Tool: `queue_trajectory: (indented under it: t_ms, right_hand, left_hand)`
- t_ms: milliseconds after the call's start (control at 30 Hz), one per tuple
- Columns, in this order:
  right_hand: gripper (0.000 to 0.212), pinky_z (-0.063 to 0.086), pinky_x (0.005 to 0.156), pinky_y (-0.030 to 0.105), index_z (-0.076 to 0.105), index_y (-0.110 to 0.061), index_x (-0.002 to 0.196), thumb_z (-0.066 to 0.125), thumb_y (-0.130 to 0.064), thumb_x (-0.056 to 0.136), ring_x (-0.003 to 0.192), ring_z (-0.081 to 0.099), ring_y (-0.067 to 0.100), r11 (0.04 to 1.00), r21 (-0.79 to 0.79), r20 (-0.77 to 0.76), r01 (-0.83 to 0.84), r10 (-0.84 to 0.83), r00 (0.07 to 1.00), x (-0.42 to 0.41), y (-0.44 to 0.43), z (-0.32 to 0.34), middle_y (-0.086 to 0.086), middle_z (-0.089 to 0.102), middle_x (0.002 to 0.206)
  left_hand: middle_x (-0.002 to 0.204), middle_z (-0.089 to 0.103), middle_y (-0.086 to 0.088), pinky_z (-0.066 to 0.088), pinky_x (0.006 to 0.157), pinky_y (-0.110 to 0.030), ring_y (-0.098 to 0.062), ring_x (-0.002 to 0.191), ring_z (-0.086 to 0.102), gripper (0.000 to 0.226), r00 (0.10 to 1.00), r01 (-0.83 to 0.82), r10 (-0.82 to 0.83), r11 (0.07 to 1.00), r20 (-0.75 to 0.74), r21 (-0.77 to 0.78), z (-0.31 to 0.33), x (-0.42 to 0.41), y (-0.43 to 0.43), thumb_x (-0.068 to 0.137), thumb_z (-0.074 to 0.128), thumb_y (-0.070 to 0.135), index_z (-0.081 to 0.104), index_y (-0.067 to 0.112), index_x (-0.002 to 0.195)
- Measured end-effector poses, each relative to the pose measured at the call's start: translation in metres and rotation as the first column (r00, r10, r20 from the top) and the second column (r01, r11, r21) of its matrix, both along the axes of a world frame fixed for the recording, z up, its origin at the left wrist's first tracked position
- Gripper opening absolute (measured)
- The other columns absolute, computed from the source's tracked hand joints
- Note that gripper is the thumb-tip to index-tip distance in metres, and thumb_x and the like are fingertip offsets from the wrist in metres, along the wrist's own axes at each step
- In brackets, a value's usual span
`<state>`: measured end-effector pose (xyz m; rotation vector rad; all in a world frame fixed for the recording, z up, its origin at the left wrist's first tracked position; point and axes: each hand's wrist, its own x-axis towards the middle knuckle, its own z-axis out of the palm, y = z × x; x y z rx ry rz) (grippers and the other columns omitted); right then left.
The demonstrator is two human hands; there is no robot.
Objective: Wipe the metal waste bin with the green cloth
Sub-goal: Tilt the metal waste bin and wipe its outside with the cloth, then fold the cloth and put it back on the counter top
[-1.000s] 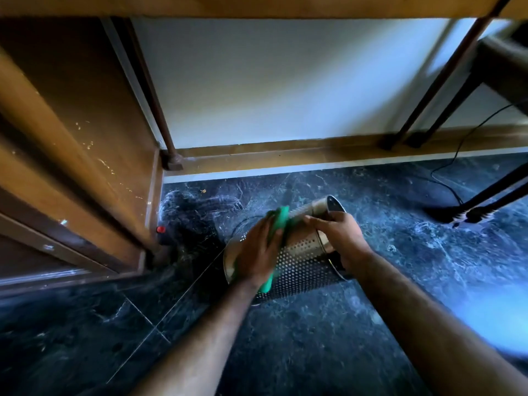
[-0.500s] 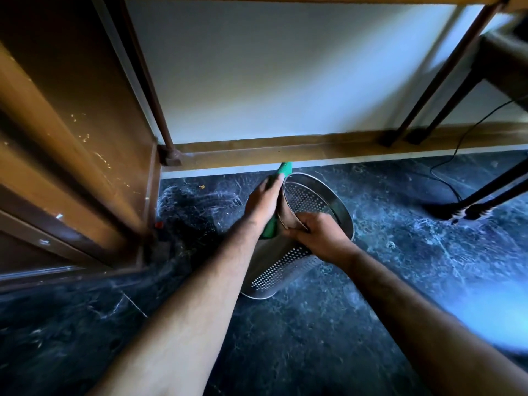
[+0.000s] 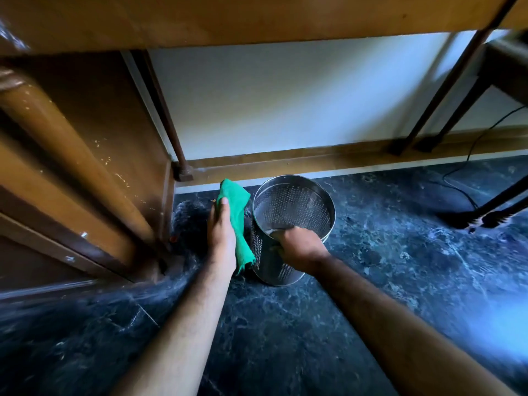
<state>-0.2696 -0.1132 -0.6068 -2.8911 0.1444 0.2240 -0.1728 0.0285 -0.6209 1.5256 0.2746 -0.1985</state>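
The perforated metal waste bin (image 3: 294,208) stands upright on the dark marble floor, its open mouth facing up. My right hand (image 3: 300,248) grips the near rim of the bin, fingers curled over its edge. My left hand (image 3: 221,232) holds the green cloth (image 3: 235,212) just left of the bin. The cloth hangs along my palm, close beside the bin's left wall; whether it touches the metal I cannot tell.
A brown wooden cabinet (image 3: 85,172) fills the left side. A desk's wooden top (image 3: 257,18) overhangs, with metal legs (image 3: 168,130) at the skirting. Dark furniture legs (image 3: 485,207) and a black cable (image 3: 463,181) lie on the right. Marble floor (image 3: 400,267) surrounds the bin.
The bin went from lying on its side to standing upright. My right hand shifted to its near rim. My left hand with the cloth came off the bin's wall to its left side.
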Motion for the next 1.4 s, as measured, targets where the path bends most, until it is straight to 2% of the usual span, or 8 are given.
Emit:
queue_trajectory:
  t_ms: [133,300,533,733,933,1033,1233,1400]
  right_hand:
    - [0.024,0.056,0.072,0.040,0.066,-0.017,0.113,0.055,-0.025,0.093,0.091,0.072,0.036,0.998,-0.057,-0.020,-0.041,0.040,0.999,0.007,0.017,-0.005,0.015,0.074,0.106]
    - [0.030,0.057,0.077,0.043,0.065,-0.013,0.118,0.054,-0.023,0.093,0.098,0.072,0.037,1.000,-0.004,-0.063,0.003,-0.003,0.998,0.007,0.025,0.002,0.017,0.073,0.111]
    - [0.129,0.005,0.125,0.034,-0.005,-0.025,0.158,0.070,-0.073,0.064,0.155,0.001,0.017,0.902,0.263,0.123,-0.343,0.321,0.939,-0.028,0.023,0.082,0.003,0.010,0.169]
    - [0.091,0.031,0.120,0.034,0.034,-0.014,0.153,0.074,-0.039,0.075,0.143,0.040,0.023,0.872,0.347,0.148,-0.344,0.312,0.939,-0.052,0.039,0.190,0.011,0.042,0.158]
    - [0.049,0.055,0.091,0.034,0.065,-0.016,0.129,0.058,-0.014,0.080,0.105,0.070,0.022,0.853,0.502,0.161,-0.140,0.067,0.985,-0.076,0.043,0.318,0.012,0.075,0.119]
    - [0.030,0.052,0.072,0.031,0.073,-0.009,0.108,0.059,-0.008,0.081,0.079,0.066,0.011,0.758,0.650,0.173,-0.047,-0.088,0.981,-0.082,0.038,0.386,0.012,0.077,0.092]
    - [0.034,0.058,0.079,0.030,0.075,-0.011,0.098,0.052,0.006,0.078,0.085,0.069,0.013,0.302,0.932,-0.099,0.203,-0.327,0.940,-0.085,0.020,0.522,0.001,0.076,0.089]
    - [0.033,0.056,0.056,0.023,0.077,-0.015,0.081,0.052,0.005,0.075,0.069,0.073,0.014,0.065,0.963,-0.223,0.261,-0.350,0.910,-0.082,-0.007,0.613,0.003,0.077,0.072]
  left_hand:
    - [0.136,0.065,-0.006,0.053,0.100,-0.037,-0.023,0.115,0.065,0.054,0.982,-0.117,0.099,0.987,-0.160,-0.106,0.001,-0.002,0.017,0.093,0.057,0.056,0.062,0.020,0.133]
    - [0.122,0.073,-0.007,0.055,0.098,-0.051,-0.027,0.106,0.071,0.047,0.943,-0.237,0.121,0.899,-0.310,-0.369,0.018,-0.011,0.028,0.089,0.061,0.057,0.069,0.024,0.121]
    - [0.110,0.072,-0.020,0.051,0.088,-0.046,-0.034,0.100,0.069,0.069,0.894,-0.203,-0.100,0.777,-0.436,-0.596,0.094,-0.039,0.035,0.096,0.031,0.067,0.063,0.013,0.124]
    - [0.072,0.077,-0.015,0.047,0.074,-0.040,-0.026,0.061,0.076,0.058,0.867,-0.199,-0.166,0.748,-0.470,-0.633,0.187,-0.072,0.027,0.100,0.029,0.055,0.064,0.008,0.098]
    - [0.075,0.076,-0.012,0.049,0.075,-0.040,-0.024,0.065,0.074,0.050,0.852,-0.239,-0.163,0.725,-0.498,-0.646,0.296,-0.102,0.024,0.100,0.038,0.051,0.065,0.009,0.099]
    - [0.092,0.072,-0.007,0.048,0.084,-0.038,-0.022,0.087,0.065,0.044,0.868,-0.232,-0.126,0.753,-0.480,-0.616,0.348,-0.112,0.033,0.097,0.046,0.053,0.068,0.015,0.100]
    - [0.103,0.077,-0.009,0.049,0.100,-0.044,-0.024,0.107,0.065,0.022,0.924,-0.098,-0.161,0.776,-0.346,-0.623,0.461,-0.109,0.046,0.099,0.055,0.026,0.074,0.014,0.100]
    - [0.109,0.075,-0.017,0.055,0.094,-0.048,-0.031,0.099,0.071,0.028,0.947,0.163,-0.284,0.830,-0.152,-0.533,0.558,-0.093,0.050,0.089,0.064,0.012,0.067,0.004,0.116]
